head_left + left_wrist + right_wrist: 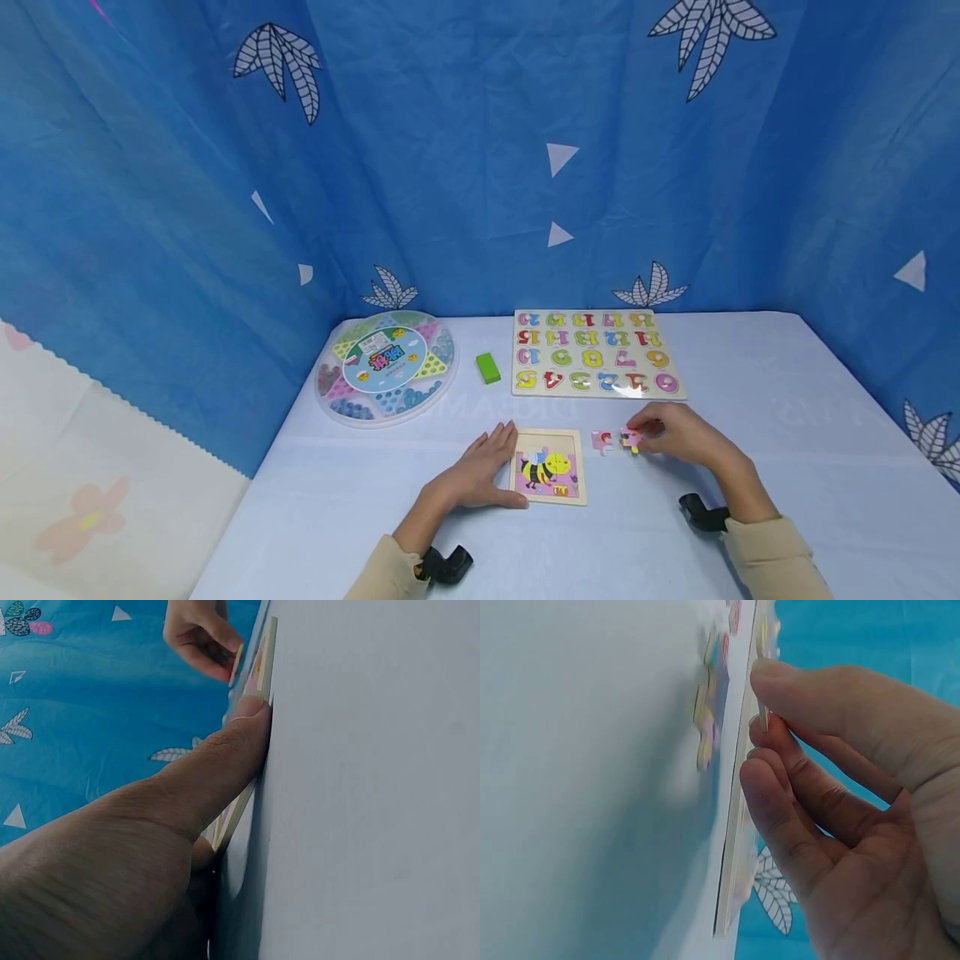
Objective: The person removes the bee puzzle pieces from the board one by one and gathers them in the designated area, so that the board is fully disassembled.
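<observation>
A wooden puzzle frame (549, 500) with a bee picture lies on the table. My left hand (480, 473) rests at its left side, fingers near the upper left corner and thumb at the lower left corner; the left wrist view shows the thumb (217, 772) against the frame's edge. To the right of the frame, my right hand (682, 433) pinches a small puzzle piece (763, 712) between thumb and fingers, just above the table. Loose pink pieces (602, 442) lie beside that hand, and in the right wrist view several loose pieces (707, 720) appear, slightly blurred.
Behind the right hand lies a number board (600, 393). A green block (487, 368) sits left of that board, and a round clear-rimmed game box (386, 358) is at the back left. Blue curtain (480, 167) hangs along the table's back and sides.
</observation>
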